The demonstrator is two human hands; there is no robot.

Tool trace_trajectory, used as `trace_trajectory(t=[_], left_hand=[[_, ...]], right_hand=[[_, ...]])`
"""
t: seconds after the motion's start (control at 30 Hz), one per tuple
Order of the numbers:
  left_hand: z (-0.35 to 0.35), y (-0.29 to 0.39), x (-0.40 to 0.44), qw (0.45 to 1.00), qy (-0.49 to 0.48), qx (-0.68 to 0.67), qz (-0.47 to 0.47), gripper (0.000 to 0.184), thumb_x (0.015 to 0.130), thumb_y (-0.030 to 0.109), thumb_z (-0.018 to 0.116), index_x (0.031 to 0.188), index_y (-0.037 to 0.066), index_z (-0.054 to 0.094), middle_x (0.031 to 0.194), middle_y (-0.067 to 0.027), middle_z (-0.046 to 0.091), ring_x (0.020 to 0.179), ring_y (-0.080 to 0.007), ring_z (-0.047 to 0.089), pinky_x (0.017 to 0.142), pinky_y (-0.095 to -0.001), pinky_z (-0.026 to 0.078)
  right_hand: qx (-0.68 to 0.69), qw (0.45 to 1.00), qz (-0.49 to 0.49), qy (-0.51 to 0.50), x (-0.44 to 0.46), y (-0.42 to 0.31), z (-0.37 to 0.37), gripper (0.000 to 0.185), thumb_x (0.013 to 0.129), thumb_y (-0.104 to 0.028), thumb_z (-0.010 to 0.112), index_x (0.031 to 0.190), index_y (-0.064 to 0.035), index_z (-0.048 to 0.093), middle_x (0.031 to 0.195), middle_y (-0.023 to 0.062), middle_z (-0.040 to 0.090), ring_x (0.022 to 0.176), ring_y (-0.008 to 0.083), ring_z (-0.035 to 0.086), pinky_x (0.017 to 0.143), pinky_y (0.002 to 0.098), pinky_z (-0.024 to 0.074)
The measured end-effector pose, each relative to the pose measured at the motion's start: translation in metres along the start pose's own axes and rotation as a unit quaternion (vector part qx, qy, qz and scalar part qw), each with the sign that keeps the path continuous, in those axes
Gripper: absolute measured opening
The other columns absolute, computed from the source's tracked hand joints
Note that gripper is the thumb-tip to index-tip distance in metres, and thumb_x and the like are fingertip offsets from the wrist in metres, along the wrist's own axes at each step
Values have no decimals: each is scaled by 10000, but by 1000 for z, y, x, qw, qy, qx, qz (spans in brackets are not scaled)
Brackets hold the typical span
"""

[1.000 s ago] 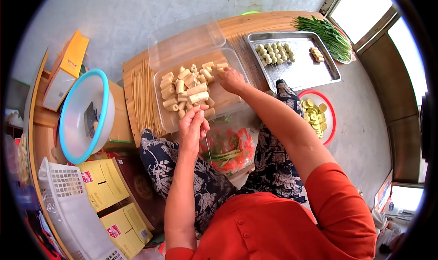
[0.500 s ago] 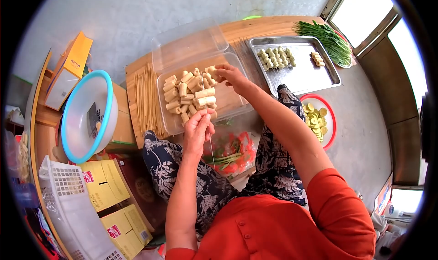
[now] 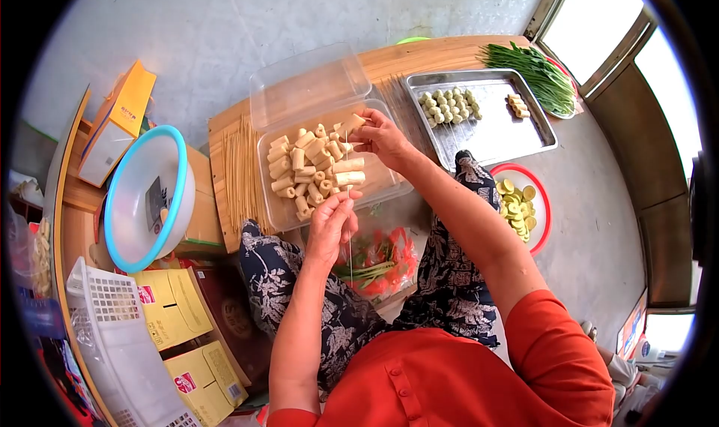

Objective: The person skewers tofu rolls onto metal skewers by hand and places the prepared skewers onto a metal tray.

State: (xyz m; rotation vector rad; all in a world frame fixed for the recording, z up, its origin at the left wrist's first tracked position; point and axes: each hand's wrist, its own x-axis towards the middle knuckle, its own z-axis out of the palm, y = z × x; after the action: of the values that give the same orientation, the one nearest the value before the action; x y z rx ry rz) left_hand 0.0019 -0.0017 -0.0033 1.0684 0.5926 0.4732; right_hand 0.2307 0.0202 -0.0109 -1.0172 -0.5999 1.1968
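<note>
My left hand is closed on a thin skewer that points up over the clear plastic box. Two beige tube-shaped pieces are threaded across the skewer above my fingers. Near the skewer's upper end, my right hand pinches another beige piece. Many loose beige pieces lie heaped in the box below. To the box's left, a bundle of bare skewers rests on the wooden table.
A metal tray holds skewered green balls and a small skewered beige group. Green stalks lie behind it. A red-rimmed bowl holds round slices. At left are a blue-rimmed basin, cartons and a white basket.
My right hand has brought a beige piece from the box's right side to the skewer's upper end. My left hand has shifted slightly right and the skewer stands more upright.
</note>
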Motion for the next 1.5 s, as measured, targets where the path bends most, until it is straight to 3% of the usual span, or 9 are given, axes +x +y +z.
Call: trace_trajectory(t=[0.27, 0.77, 0.87, 1.0, 1.07, 1.27, 1.37, 1.5], left_hand=[[2, 3, 0, 1000, -18, 0, -11, 241, 974, 210, 506, 1116, 39, 599, 614, 7, 523, 465, -34, 396, 414, -157, 310], [0, 2, -1, 1000, -18, 10, -3, 249, 981, 215, 492, 1120, 37, 598, 607, 16, 522, 458, -24, 395, 408, -152, 310], [0, 1, 0, 1000, -18, 10, -4, 249, 982, 213, 490, 1121, 36, 597, 607, 16, 523, 457, -22, 394, 407, -151, 308], [0, 1, 0, 1000, -17, 1, -8, 248, 982, 212, 489, 1120, 36, 597, 607, 15, 522, 458, -22, 395, 407, -149, 306], [0, 0, 0, 1000, -2, -5, -1, 232, 961, 221, 529, 1086, 43, 607, 577, 17, 523, 442, -30, 388, 401, -163, 272], [0, 3, -1, 1000, -12, 18, 0, 246, 980, 213, 492, 1111, 32, 595, 604, 12, 512, 460, -25, 394, 410, -147, 307], [-2, 0, -1, 1000, -14, 21, 0, 244, 977, 208, 496, 1113, 31, 594, 603, 12, 511, 460, -25, 393, 411, -149, 306], [-1, 2, -1, 1000, -12, 23, -2, 245, 975, 205, 498, 1115, 31, 602, 601, 13, 518, 452, -24, 388, 410, -150, 303]], right_hand=[[49, 999, -15, -8, 2, 4, -1, 300, 858, -17, 570, 1137, -64, 470, 1053, 80, 602, 946, 204, 633, 776, 319, 517], [94, 995, -21, -29, 4, 10, 2, 284, 859, 3, 559, 1110, -60, 442, 1088, 129, 599, 998, 257, 634, 834, 356, 531], [80, 996, -13, -33, 3, 8, 2, 217, 898, 4, 524, 1083, -74, 441, 1105, 139, 607, 1084, 274, 606, 906, 388, 509], [96, 995, -12, -37, 2, 8, 5, 197, 909, -22, 540, 1066, -86, 439, 1106, 147, 615, 1071, 271, 611, 908, 389, 507], [115, 993, -20, -32, -1, 5, 11, 193, 907, -88, 564, 1065, -71, 454, 1074, 120, 601, 996, 261, 633, 839, 357, 523], [119, 991, -31, -48, 2, 8, 6, 124, 941, -164, 528, 1017, -82, 476, 1065, 110, 611, 1001, 258, 634, 826, 346, 521], [121, 991, -19, -59, 2, 6, 4, 49, 956, -122, 500, 992, -90, 494, 1097, 138, 618, 1044, 271, 615, 915, 407, 506], [118, 991, -19, -68, 4, 10, 1, 58, 946, -94, 492, 998, -71, 499, 1094, 147, 616, 1054, 279, 611, 919, 407, 504]])
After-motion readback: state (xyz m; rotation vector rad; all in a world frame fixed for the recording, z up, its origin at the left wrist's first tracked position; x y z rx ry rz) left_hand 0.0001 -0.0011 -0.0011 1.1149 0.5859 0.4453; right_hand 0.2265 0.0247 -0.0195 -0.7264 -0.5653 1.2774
